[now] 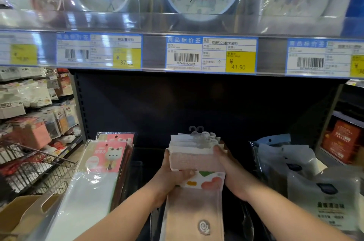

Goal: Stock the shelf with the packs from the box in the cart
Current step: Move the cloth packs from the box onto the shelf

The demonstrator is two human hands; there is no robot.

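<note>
Both hands grip one stack of packs over the dark lower shelf: left hand wraps its left edge, fingers underneath; right hand clamps its right edge. Stack sits below the ¥41.50 price tag, between pink bear packs left of it and grey pouches right of it.

— What are we holding over the shelf?

— We are gripping a stack of pink packs with clear hangers at the far end, our hands pressing on both sides.

— And nearer?

— One flat pack is lying below, showing a swirl mark.

— The cart is standing at the left, the box sitting near it.
</note>
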